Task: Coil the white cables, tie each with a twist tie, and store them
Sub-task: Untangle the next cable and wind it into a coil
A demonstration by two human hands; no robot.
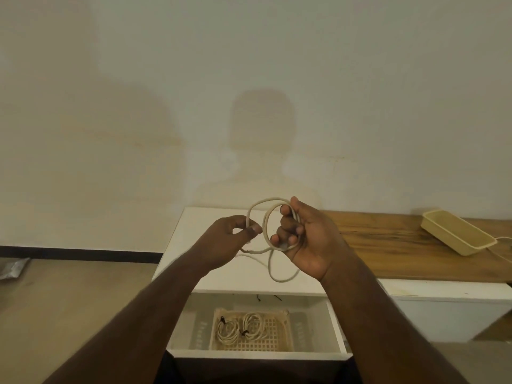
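— While coiling up here at chest height, any advice? Head view only, so working from that.

— Right hand (307, 239) curled round the gathered loops of the white cable (267, 225), thumb on top. Left hand (232, 235) pinching the next stretch between thumb and forefinger, just beside the coil. Loose tail (279, 273) drooping below both hands, above the white tabletop (194, 225).

— So feed another turn in?

— Probably, yes. Best to match each new loop to those already held, then trap it under the right thumb before sliding the left pinch further down. Worth letting the cable roll between the fingers, to avoid a kink or a figure-eight.

— And the tail?

— Short by the look of it; perhaps one or two turns left. Better kept off the drawer (336, 325) edge, in case of a snag.

— Then the tie?

— Dark twist ties (260, 298), apparently, on the ledge at the back of the open drawer. Two tied coils (240, 327) already in the lattice basket (282, 328) there, side by side. Room beside them for a third. Cream tray (457, 234) far right on the wooden top, well apart, contents hidden.
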